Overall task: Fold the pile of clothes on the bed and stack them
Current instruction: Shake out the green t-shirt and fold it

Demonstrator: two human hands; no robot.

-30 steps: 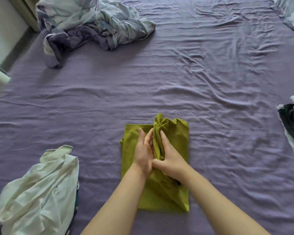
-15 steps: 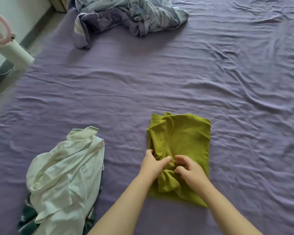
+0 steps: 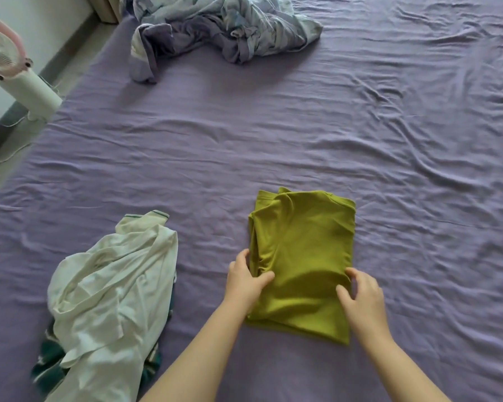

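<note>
An olive-green garment (image 3: 304, 250) lies folded into a rough rectangle on the purple bed sheet (image 3: 273, 140). My left hand (image 3: 246, 278) grips its left edge, thumb on top and fingers around the side. My right hand (image 3: 360, 298) holds the right edge near the lower corner, fingers curled on the cloth. To the left lies an unfolded pile: a white garment (image 3: 111, 294) on top of a dark green patterned one (image 3: 48, 364).
A crumpled blue-and-purple blanket (image 3: 215, 30) lies at the far end of the bed. A white and pink fan (image 3: 9, 62) stands on the floor beside the bed's left edge, with a cable trailing from it.
The raised fold in the green garment's middle has been laid flat. My hands moved apart from the centre to its left and right edges. The view shifted left; the stack at right left the frame.
</note>
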